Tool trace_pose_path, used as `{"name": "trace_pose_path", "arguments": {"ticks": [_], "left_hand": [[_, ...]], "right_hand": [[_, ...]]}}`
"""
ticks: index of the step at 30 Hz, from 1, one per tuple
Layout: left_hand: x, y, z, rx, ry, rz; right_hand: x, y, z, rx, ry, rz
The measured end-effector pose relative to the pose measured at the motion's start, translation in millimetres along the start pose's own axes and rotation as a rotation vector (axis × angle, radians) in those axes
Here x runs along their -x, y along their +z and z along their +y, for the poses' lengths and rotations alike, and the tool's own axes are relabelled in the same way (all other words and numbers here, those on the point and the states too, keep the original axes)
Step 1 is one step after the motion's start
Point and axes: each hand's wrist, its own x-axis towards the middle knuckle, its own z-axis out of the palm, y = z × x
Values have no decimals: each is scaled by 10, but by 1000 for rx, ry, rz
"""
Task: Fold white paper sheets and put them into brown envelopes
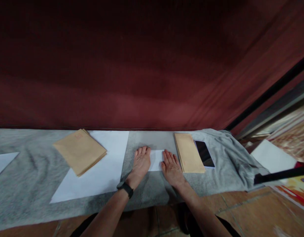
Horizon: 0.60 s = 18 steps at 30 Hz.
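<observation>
Head view, left to right. At the left edge lies a corner of white paper (4, 162) on the grey cloth (31, 184). Next, a brown paper stack (80, 151) overlaps a large white sheet (112, 164). The stack appears light and moderately stiff; take it by opposite edges so the layers do not slide. Lift the sheet at two corners, since a single-corner hold would probably let it sag.

Left hand (141, 160), black watch (125, 188) at the wrist: palm down, fingers close together and foreshortened, at the left side of the small white paper (156, 160). Whether they pinch its edge cannot be told.

The small white paper lies flat on the cloth between both hands. Expect low weight, easy creasing and some sliding; layer count cannot be determined. Support it flat from above, or grip opposite side edges lightly.

Right hand (172, 168): fingers extended, only slightly spread, thumb toward the paper's right side; nothing is grasped.

Just beside it lies a narrow brown stack (190, 153), best held along both long edges. A phone (204, 153) adjoins on the right: rigid, likely smooth; hold by its sides.
</observation>
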Motion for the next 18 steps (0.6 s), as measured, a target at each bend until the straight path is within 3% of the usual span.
{"name": "trace_pose_path", "arguments": {"ticks": [5, 8, 12, 18], "left_hand": [[225, 142, 7, -52, 121, 106], [363, 251, 67, -39, 243, 92], [426, 373, 92, -33, 253, 117], [393, 539, 55, -50, 221, 136]], "right_hand": [[9, 21, -7, -14, 8, 5], [6, 13, -9, -35, 10, 14], [-44, -27, -61, -105, 2, 11], [-77, -41, -242, -230, -119, -45]]}}
